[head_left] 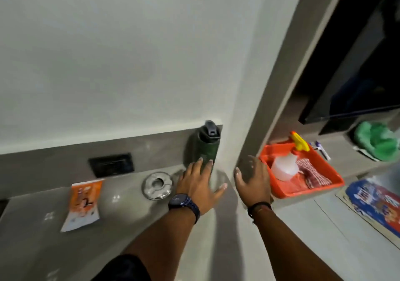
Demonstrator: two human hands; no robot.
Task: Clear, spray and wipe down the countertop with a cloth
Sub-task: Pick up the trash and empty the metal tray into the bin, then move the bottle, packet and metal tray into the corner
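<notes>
Both forearms extend over the countertop. Left hand, fingers spread, touches the green bottle. Right hand open, blurred. Spray bottle and cloth lie in the orange tray.

Single view, from the camera on my head. It looked forward and steeply down at close range over my forearms to my left hand and right hand, taking in the grey table, the wall behind, and a side shelf at right.
</notes>
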